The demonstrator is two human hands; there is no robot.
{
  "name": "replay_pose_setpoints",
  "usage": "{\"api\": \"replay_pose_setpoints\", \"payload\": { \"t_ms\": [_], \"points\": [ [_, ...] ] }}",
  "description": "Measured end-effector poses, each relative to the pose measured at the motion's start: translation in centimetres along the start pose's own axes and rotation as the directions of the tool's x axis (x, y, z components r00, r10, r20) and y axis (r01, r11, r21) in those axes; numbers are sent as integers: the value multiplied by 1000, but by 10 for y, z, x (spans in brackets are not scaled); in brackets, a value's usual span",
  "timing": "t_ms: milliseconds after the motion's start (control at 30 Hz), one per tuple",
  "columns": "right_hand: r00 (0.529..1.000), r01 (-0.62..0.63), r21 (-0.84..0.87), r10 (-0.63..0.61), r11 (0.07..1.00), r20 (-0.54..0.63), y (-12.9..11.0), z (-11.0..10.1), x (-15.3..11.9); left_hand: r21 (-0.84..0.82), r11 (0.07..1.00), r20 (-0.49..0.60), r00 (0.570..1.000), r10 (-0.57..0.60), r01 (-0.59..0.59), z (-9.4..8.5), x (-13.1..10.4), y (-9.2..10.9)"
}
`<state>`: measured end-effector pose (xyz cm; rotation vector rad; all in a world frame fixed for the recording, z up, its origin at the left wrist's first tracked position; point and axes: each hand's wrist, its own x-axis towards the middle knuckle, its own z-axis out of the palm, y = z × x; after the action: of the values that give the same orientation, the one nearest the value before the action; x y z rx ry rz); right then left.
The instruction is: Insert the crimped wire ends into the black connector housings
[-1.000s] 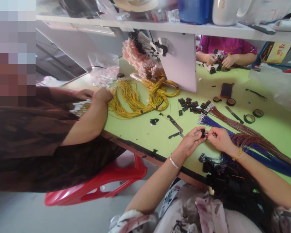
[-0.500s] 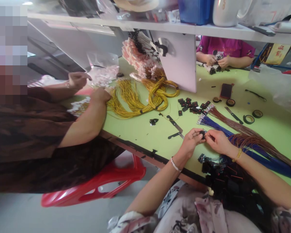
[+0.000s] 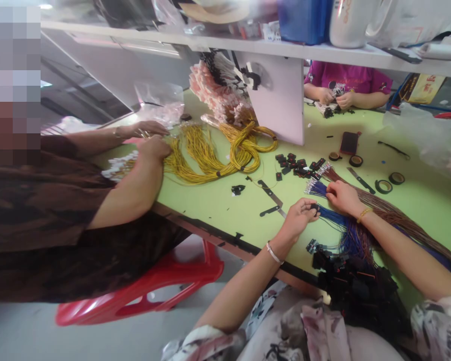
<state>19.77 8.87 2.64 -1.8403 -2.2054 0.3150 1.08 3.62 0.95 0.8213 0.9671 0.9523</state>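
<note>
My left hand [image 3: 300, 216] pinches a small black connector housing [image 3: 314, 207] above the near part of the table, with thin wires trailing from it to the right. My right hand [image 3: 345, 198] rests over the blue wires [image 3: 325, 213], a little beyond and to the right of the left hand. Its fingers are bent together at the blue wires, close behind their silvery metal ends [image 3: 310, 186]; the exact number gripped is hidden. Brown wires [image 3: 383, 213] run alongside. Near my lap lies a dark pile of black housings [image 3: 357, 286] with wires.
Loose black housings [image 3: 300, 165], a blade-like metal tool [image 3: 270, 193], tape rolls [image 3: 383, 186] and a phone [image 3: 349, 143] lie on the green table [image 3: 218, 210]. At left, a co-worker's arm [image 3: 135, 185] reaches among yellow wires [image 3: 199, 155]. Another person [image 3: 348, 82] works opposite. A shelf [image 3: 248, 45] spans overhead.
My right hand has left the connector at my left hand and moved up and right onto the blue wires. The left hand keeps the connector. The neighbour's far hand has lowered to the wires.
</note>
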Motion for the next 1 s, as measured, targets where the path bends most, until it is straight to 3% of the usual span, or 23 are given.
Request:
{"api": "replay_pose_setpoints", "payload": {
  "t_ms": [133, 333, 500, 667, 833, 1000],
  "points": [
    [998, 2, 22, -3, 1000, 64, 4, 2, 5, -20, 1000, -7, 1000, -18, 18, 8, 2, 2],
    [993, 63, -95, -53, 993, 103, 5, 2, 6, -64, 998, 9, 1000, -21, 21, 11, 3, -3],
    [999, 23, -62, -20, 998, 45, 11, -5, 7, -110, 994, 4, 1000, 2, -2, 5, 3, -9],
    [998, 63, 230, -60, 971, -19, 1, -11, 12, -176, 984, 27, 1000, 11, -6, 4, 3, -11],
    [994, 111, 591, -98, 799, -54, -25, -13, 14, -230, 973, 41, 999, 21, -11, 4, 3, -12],
    [998, 68, 645, -63, 761, -31, -35, -18, -6, -301, 954, 54, 998, 16, 1, 3, 3, -11]
  ]
}}
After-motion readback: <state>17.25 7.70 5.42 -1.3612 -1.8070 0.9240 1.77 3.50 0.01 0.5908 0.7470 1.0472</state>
